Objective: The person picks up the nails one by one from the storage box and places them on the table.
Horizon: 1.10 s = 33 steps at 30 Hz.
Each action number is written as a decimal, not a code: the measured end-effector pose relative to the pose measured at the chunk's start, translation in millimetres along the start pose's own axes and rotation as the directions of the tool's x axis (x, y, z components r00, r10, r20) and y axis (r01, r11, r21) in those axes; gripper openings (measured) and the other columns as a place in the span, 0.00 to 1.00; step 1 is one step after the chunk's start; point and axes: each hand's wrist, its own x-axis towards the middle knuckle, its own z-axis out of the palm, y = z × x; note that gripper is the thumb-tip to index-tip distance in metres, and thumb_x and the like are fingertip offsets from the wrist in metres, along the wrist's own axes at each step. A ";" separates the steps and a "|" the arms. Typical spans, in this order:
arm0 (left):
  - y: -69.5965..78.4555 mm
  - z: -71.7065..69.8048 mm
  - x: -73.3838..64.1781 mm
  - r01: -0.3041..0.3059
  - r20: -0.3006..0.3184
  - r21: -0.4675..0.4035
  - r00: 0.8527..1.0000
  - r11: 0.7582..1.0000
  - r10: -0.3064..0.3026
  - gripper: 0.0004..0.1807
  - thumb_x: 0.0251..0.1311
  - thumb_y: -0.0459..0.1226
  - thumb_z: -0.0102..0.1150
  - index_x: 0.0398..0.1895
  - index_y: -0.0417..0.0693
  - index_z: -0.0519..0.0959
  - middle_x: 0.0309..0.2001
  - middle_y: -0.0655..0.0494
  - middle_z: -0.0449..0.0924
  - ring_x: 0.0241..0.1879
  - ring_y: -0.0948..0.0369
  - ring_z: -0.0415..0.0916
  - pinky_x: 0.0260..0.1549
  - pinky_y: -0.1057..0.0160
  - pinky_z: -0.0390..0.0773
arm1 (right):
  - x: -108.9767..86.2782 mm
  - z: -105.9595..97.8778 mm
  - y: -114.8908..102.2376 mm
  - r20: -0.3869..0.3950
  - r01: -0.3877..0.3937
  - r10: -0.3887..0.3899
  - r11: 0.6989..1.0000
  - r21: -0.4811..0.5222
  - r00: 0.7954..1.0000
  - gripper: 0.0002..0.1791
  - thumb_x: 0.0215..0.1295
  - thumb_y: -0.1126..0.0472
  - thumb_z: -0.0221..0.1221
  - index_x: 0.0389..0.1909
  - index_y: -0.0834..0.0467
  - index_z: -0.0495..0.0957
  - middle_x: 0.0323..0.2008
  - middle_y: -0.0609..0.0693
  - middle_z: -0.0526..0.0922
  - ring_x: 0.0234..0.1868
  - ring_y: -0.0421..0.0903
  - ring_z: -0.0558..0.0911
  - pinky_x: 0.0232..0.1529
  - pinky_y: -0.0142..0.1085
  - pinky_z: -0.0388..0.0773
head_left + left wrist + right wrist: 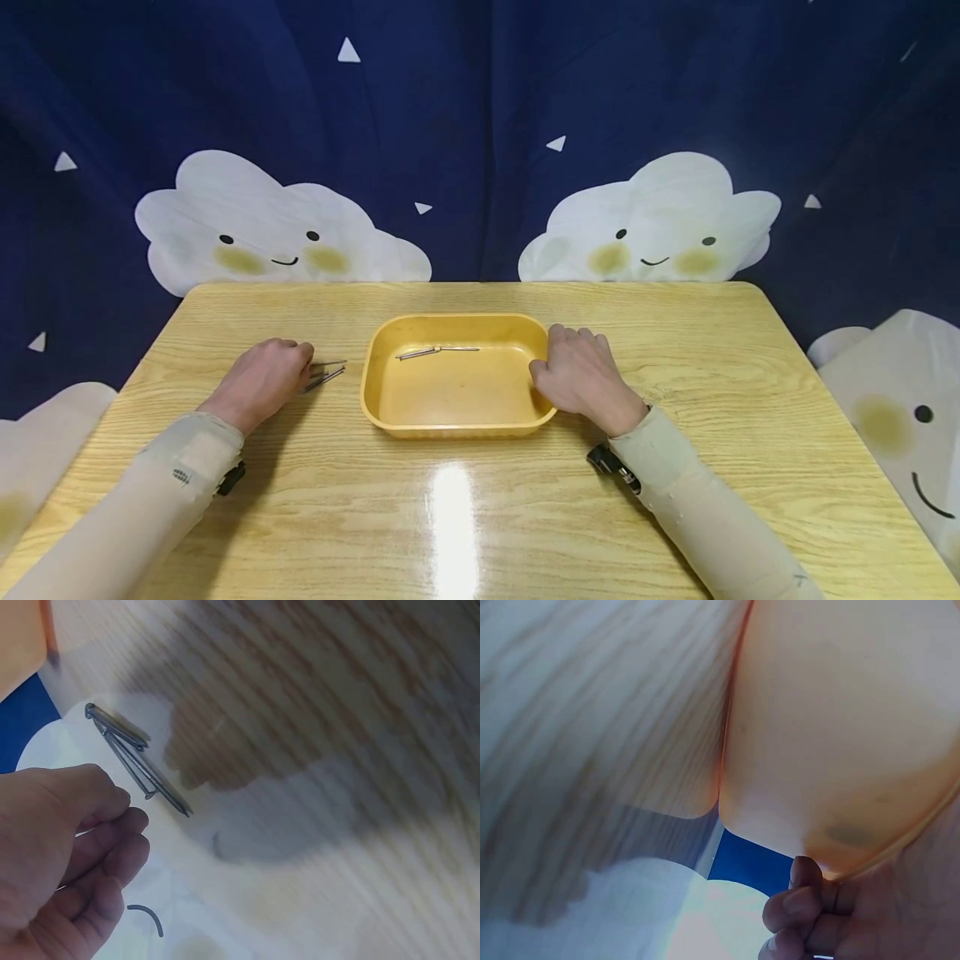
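Note:
Several thin metal nails (124, 750) lie in a loose bunch on the table, just past the fingertips of my left hand (266, 379). In the left wrist view, that hand (67, 855) has its fingers curled and its thumb close to the index fingertip. Nothing shows pinched there, and the palm is hidden. On the other side, my right hand (581, 371) grips the right rim of a yellow plastic tray (457, 432), thumb over the inside and fingers outside. A few more nails (420, 353) rest on the tray floor, towards its back wall.
The wooden table (337, 517) carries the tray at its middle, with a bright light reflection in front. Behind the far edge hangs a dark blue curtain (480, 125) with smiling white clouds. Each wrist wears a small black device (615, 468).

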 end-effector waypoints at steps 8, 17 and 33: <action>3.1 -7.1 -0.8 -0.007 -0.002 0.021 1.000 1.000 0.007 0.12 0.57 0.25 0.63 0.21 0.44 0.72 0.19 0.52 0.75 0.21 0.56 0.73 0.20 0.54 0.75 | -0.4 -0.3 -0.1 0.011 0.002 -0.002 1.000 0.007 1.000 0.13 0.65 0.52 0.49 0.31 0.58 0.69 0.26 0.54 0.72 0.29 0.55 0.71 0.33 0.42 0.63; 8.2 -16.1 1.2 0.000 -0.009 0.037 1.000 0.999 0.001 0.14 0.63 0.26 0.60 0.20 0.44 0.71 0.19 0.52 0.73 0.21 0.57 0.71 0.21 0.54 0.74 | -0.1 0.9 0.4 0.008 0.005 -0.005 1.000 -0.005 1.000 0.14 0.66 0.51 0.49 0.32 0.59 0.69 0.27 0.55 0.73 0.30 0.55 0.71 0.34 0.42 0.63; 19.1 -32.5 7.6 -0.035 -0.055 0.035 0.998 0.999 0.037 0.11 0.59 0.25 0.58 0.21 0.43 0.74 0.19 0.53 0.74 0.20 0.57 0.72 0.20 0.53 0.77 | -1.8 -0.2 1.8 0.007 0.020 -0.020 1.000 0.003 1.000 0.14 0.67 0.52 0.48 0.31 0.59 0.68 0.27 0.55 0.71 0.29 0.55 0.70 0.32 0.41 0.62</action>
